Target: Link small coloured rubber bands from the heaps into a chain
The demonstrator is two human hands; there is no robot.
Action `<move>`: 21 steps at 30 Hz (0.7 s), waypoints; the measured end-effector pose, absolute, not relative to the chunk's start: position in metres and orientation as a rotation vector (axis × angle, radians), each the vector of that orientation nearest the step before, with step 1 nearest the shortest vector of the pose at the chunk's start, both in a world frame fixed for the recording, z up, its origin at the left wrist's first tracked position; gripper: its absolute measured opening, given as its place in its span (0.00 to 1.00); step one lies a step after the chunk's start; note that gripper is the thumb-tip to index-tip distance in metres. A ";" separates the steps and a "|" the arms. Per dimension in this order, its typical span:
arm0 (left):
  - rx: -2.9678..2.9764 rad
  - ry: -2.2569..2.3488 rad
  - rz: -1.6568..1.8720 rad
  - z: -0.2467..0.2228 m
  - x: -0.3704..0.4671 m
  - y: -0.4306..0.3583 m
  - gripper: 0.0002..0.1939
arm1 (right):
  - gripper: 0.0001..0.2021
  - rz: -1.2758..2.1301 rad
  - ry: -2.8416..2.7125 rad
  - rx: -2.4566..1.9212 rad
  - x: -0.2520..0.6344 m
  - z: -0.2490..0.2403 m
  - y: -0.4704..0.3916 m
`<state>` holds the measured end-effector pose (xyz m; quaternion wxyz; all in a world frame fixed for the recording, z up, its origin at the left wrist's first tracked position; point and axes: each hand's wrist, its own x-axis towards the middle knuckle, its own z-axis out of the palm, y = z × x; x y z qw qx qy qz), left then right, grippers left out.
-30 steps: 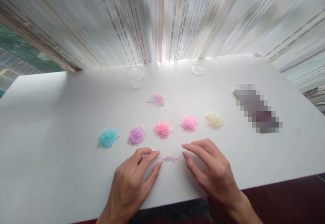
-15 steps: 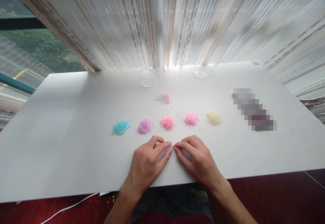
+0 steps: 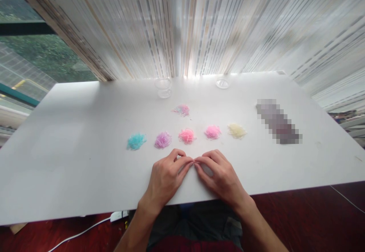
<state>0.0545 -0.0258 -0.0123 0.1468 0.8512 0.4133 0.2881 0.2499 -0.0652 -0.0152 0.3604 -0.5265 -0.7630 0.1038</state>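
My left hand [image 3: 167, 174] and my right hand [image 3: 221, 172] meet near the table's front edge, thumbs and forefingers pinched with the tips almost touching. Whatever is between them is too small to make out. Just beyond lies a row of small heaps of thin elastic bands: a teal heap [image 3: 136, 141], a purple heap [image 3: 163, 139], a coral-pink heap [image 3: 187, 136], a light pink heap [image 3: 212, 132] and a pale yellow heap [image 3: 237, 130]. Behind the row sits a smaller mixed heap [image 3: 183, 110] of pink, lilac and bluish bands.
At the back of the white table [image 3: 94, 130] stands a clear round container [image 3: 164, 92], with a clear lid [image 3: 222, 83] to its right. A pixelated dark object [image 3: 279, 122] lies on the right. A striped curtain [image 3: 182, 23] hangs behind; a white power strip [image 3: 119, 216] is below the front edge.
My fingertips have drawn slightly closer together, and both hands stay pinched in the same place. The view has shifted a little; the heaps lie as before.
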 end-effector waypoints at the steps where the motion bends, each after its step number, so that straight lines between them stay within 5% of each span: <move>1: 2.436 1.180 0.849 -0.012 0.054 -0.026 0.09 | 0.06 0.272 -1.964 -1.358 0.250 -0.015 -0.066; 21: 2.200 1.001 0.969 -0.011 0.050 -0.028 0.06 | 0.06 0.241 -1.846 -1.270 0.251 -0.012 -0.066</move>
